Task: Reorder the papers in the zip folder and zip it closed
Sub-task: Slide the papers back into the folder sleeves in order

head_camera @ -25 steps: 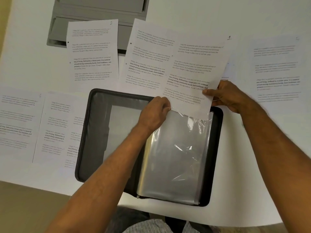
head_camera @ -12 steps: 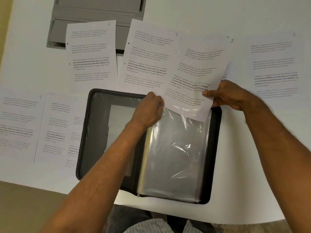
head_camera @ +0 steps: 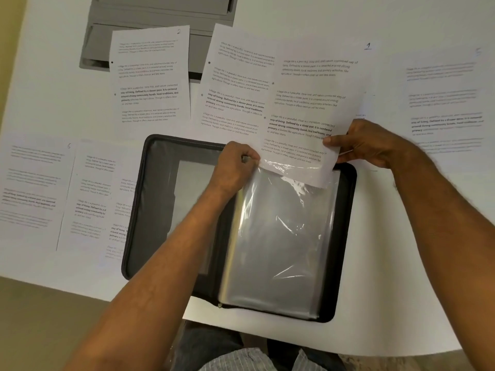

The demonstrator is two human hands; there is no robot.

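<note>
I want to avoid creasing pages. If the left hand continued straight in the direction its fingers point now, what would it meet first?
Probably the sheet marked 1: the left hand pinches the clear sleeve at its top edge, fingers toward that sheet's lower corner, which touches or nearly touches them. Depth is unclear.

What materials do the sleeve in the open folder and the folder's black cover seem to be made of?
The sleeve looks like thin clear plastic film: glossy, wrinkled, catching glare. The folder cover seems matte black fabric or synthetic leather, with a stitched or zipped rim; which one is unclear.
</note>
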